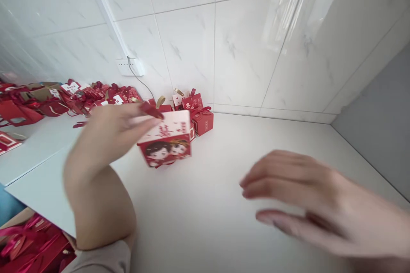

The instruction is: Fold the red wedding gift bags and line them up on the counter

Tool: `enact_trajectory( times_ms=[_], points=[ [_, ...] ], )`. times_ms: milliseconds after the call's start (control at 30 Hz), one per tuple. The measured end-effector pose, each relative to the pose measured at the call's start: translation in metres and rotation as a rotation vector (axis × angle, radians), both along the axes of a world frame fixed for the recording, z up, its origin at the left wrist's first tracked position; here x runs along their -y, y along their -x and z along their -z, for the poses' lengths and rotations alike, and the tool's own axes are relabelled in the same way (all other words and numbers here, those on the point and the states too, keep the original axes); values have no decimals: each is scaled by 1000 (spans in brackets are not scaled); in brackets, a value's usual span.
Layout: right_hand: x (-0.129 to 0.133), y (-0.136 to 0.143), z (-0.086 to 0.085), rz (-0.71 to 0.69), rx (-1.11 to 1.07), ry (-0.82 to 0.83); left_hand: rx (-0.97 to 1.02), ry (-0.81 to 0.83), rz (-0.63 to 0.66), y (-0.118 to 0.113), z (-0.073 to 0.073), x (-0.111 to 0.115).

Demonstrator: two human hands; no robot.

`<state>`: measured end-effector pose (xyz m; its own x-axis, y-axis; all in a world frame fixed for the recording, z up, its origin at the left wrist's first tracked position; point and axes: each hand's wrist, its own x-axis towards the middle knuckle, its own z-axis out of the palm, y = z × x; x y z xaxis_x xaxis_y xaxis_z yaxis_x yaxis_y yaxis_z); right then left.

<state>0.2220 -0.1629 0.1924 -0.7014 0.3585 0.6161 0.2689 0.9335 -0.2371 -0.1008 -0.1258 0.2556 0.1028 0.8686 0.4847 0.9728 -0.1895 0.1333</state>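
Observation:
My left hand (118,128) grips a small gift box (166,147) by the red ribbon at its top. The box has a pale pink upper panel with red lettering and a red front printed with two cartoon faces. It looks tilted and slightly blurred, and I cannot tell whether its base touches the white table (205,213). Over the table at the right, my right hand (294,196) holds nothing, its thumb apart from its fingers. Just behind the held box stand several red gift boxes (203,123) with ribbons, partly hidden by it.
Along the tiled wall at the left lie many red gift boxes and bags (86,96). A wall socket (130,67) has a grey cable running down behind the boxes. At lower left, an open carton (16,219) contains red boxes with ribbons. A grey panel (378,119) bounds the table's right side.

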Motion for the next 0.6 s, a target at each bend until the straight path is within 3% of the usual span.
enact_trajectory(
  times_ms=[100,200,367,600],
  points=[
    [-33,10,13,109,-114,79,23,260,276,-43,24,-30],
    [-66,24,41,185,-287,193,5,502,431,-68,45,-52],
    [-93,37,74,113,-310,637,25,602,512,-70,62,-61],
    [-93,39,75,154,-337,698,144,671,531,-69,71,-65]
  ],
)
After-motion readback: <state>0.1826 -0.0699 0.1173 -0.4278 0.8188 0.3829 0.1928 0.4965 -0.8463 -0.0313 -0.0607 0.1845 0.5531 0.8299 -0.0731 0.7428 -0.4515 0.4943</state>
